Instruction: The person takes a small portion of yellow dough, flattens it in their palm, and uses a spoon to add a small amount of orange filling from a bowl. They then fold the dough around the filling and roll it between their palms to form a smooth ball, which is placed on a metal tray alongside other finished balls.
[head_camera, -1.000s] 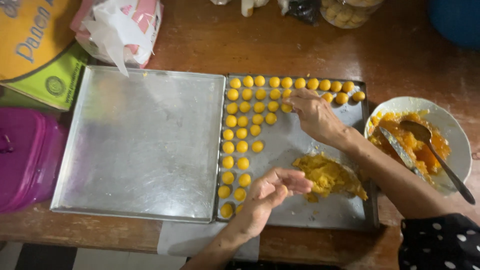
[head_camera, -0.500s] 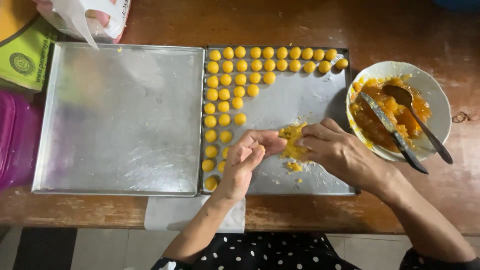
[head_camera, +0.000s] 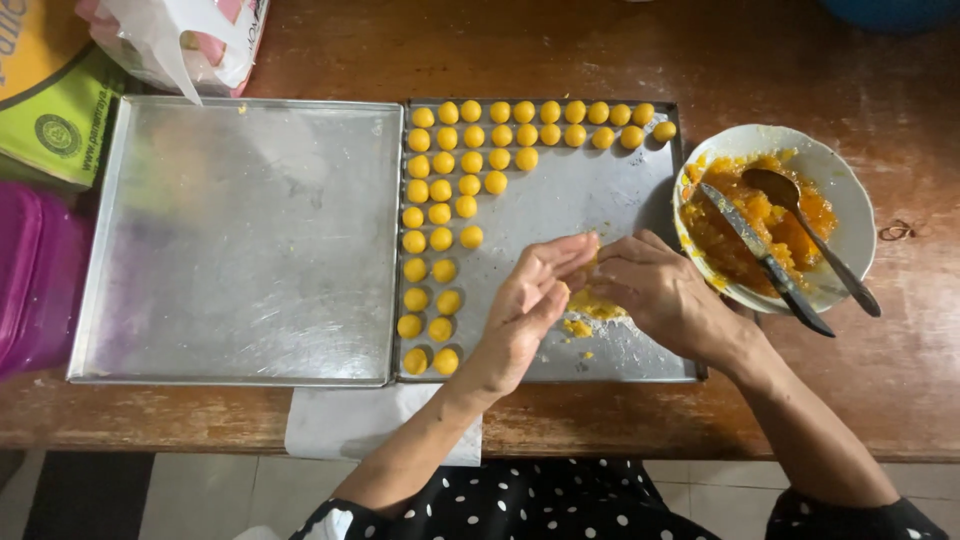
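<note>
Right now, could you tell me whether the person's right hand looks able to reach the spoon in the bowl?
Probably yes. The right hand is beside the bowl, and the spoon handle sticks out over the rim with nothing covering it; only the knife lies alongside.

Left hand (head_camera: 527, 300) and right hand (head_camera: 657, 290) together, fingertips touching.

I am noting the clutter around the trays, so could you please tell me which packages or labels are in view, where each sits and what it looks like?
Plastic bag: top left behind the empty tray, crumpled, white and pink.
Printed package: far top left corner, flat, yellow and green with a round emblem.
</note>
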